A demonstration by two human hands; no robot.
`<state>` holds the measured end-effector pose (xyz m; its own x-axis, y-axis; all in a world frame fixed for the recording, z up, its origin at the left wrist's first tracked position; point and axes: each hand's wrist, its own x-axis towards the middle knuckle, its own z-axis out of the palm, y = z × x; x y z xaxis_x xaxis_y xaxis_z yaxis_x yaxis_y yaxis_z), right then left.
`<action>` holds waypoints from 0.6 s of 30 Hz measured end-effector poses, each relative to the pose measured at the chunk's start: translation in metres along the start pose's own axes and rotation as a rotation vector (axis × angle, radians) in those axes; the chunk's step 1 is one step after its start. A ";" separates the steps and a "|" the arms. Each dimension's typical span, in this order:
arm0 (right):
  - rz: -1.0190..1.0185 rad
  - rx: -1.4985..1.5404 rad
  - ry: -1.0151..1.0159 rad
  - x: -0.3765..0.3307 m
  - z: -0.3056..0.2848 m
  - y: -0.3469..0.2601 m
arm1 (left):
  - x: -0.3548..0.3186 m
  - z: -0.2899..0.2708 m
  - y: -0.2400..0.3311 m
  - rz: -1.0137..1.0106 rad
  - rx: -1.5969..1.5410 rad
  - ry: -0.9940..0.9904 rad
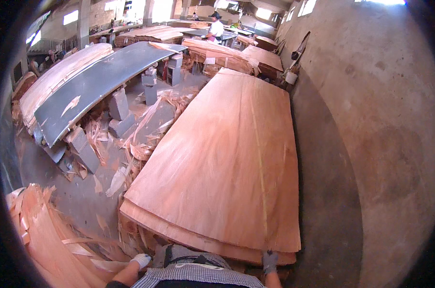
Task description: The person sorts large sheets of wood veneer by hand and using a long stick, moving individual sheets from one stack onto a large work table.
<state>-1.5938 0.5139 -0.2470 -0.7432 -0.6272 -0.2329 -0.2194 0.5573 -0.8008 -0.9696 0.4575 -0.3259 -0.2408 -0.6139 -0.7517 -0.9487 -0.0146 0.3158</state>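
Observation:
A large reddish-brown wood veneer sheet [217, 163] lies flat on a stack in front of me, long side running away. A lower sheet [179, 233] sticks out past its near edge. My right hand [270, 263], in a grey glove, is at the near right edge of the top sheet, its fingers closed on the edge. My left hand [141, 260], in a whitish glove, is beside my body, left of the checked apron [193, 273] and apart from the sheets. Its fingers are too small and partly turned away to read.
Torn veneer strips [40, 230] heap up at the lower left, with more scraps along the stack's left side. A dark board [107, 79] rests on grey blocks [119, 103]. A concrete wall [371, 96] runs along the right. A person [216, 28] stands far back among other stacks.

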 end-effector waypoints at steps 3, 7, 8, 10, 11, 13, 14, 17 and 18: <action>-0.027 -0.298 0.033 -0.043 -0.034 0.120 | 0.011 -0.009 -0.017 0.145 0.397 -0.251; -0.293 -0.319 0.047 -0.081 -0.032 -0.005 | 0.006 -0.031 -0.022 -0.126 0.144 -0.110; -0.295 -0.344 0.112 -0.067 -0.028 -0.016 | 0.017 -0.044 -0.002 -0.055 0.072 -0.019; -0.162 -0.422 0.068 -0.030 -0.012 -0.036 | 0.039 -0.067 0.016 0.113 0.144 0.034; -0.206 -0.508 0.051 -0.018 -0.003 -0.068 | 0.036 -0.077 0.034 0.218 -0.028 0.182; -0.267 -0.540 0.043 0.000 0.023 -0.130 | 0.009 -0.113 0.087 0.207 -0.139 0.226; -0.288 -0.492 0.055 0.005 0.035 -0.147 | -0.012 -0.140 0.113 0.244 0.000 0.185; -0.480 -0.459 -0.035 -0.007 0.075 -0.194 | -0.025 -0.143 0.098 0.332 -0.044 0.277; -0.344 -0.302 -0.103 -0.018 0.090 -0.211 | -0.022 -0.136 0.079 0.328 -0.146 0.270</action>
<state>-1.4770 0.3588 -0.1232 -0.5323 -0.8452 -0.0479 -0.6273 0.4318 -0.6481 -1.0116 0.3623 -0.2059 -0.4440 -0.7883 -0.4259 -0.7874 0.1163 0.6054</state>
